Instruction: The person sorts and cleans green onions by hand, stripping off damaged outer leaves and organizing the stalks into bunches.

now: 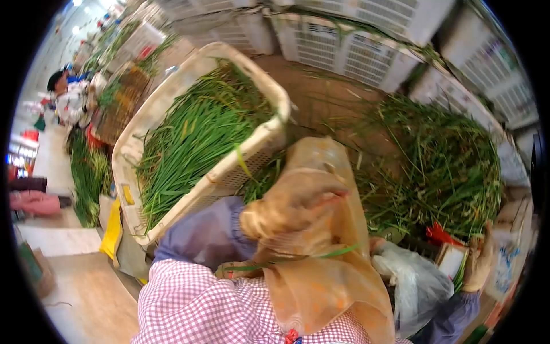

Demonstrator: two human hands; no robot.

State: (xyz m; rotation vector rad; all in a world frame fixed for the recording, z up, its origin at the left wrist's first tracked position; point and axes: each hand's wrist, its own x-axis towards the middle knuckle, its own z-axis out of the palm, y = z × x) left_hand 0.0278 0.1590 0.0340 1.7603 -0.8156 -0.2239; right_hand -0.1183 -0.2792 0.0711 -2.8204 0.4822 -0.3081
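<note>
My left hand (298, 200), in a tan glove and smeared by motion, is over the translucent orange apron (326, 286) on my lap. Its fingers are too blurred to read. To its left stands a cream plastic crate (278, 123) filled with long green leafy stalks (200, 132). My right hand (478, 266), also gloved, is low at the right edge. It is beside a small pale box (452, 260) and a few green leaves; whether it grips anything is unclear. A clear plastic bag (415, 281) lies between that arm and the apron.
Loose green stalks (435, 166) are heaped on the brown floor to the right. Stacked white crates (366, 57) form a wall ahead and to the right. Another green bundle (86, 178) lies at left, and a person (69, 103) is in the far left background.
</note>
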